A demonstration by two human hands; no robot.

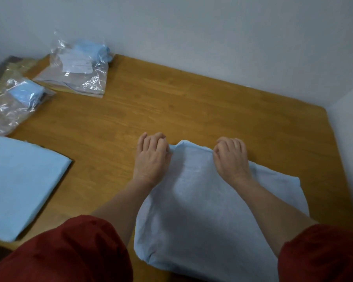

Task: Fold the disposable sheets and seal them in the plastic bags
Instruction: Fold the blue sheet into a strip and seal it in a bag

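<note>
Nearest to us are two rolled-up red sleeves [73,251], one on each forearm, at the bottom corners of the view. Between them lies one pale blue disposable sheet [202,210], spread in front of us on the wooden tabletop [171,102], its near end reaching the tabletop's near edge and slightly rumpled.

We count two bare hands, both at the far edge of that sheet. Our left hand [151,155] has its fingers [157,139] curled and pinching the far left corner of the sheet. Our right hand [230,155] pinches the far edge a little to the right, fingers bent down together. The edge between the two hands arches up slightly off the wood.

To the left, well apart from the sheet, one folded stack of blue sheets [18,180] lies flat, running out of view at the left edge.

Farther back on the left we count two clear plastic bags, each with a blue bundle inside: a nearer bag [14,104] at the tabletop's left edge, and a farther bag [80,68] near the back corner, with a white label showing.

Beyond our hands the tabletop is bare wood up to the white wall [212,37], which bounds it at the back and on the right.
</note>
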